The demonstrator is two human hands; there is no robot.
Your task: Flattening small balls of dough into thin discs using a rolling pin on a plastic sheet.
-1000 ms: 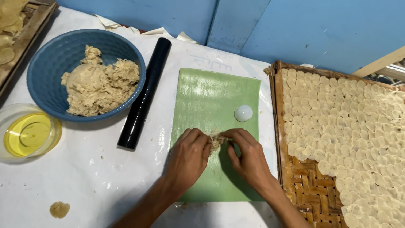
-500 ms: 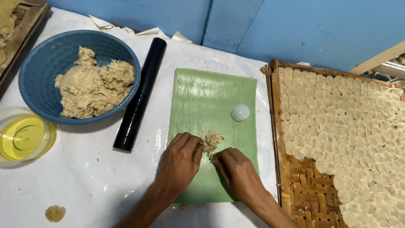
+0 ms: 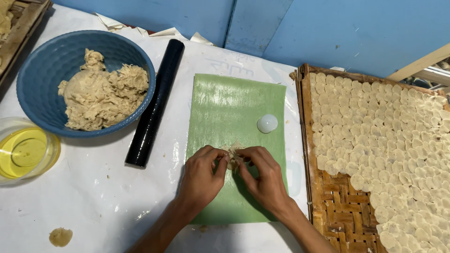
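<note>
While left hand (image 3: 202,174) and right hand (image 3: 262,175) pinch dough scrap (image 3: 233,154) on green mat (image 3: 234,107), grip narrow; best gather gently, fingertips close.

A blue bowl (image 3: 33,84) full of pale lumpy dough (image 3: 101,91) is seen at the left of the table (image 3: 70,197). A black roller (image 3: 154,105) is laid just beside the bowl. A clear round tub (image 3: 52,149) with yellow oil is set in front of the bowl. A small bit of dough (image 3: 61,236) is stuck on the white table cover. At the right, a woven tray (image 3: 337,206) is covered with many thin round pieces (image 3: 403,140). A blue wall (image 3: 328,28) is seen behind.
</note>
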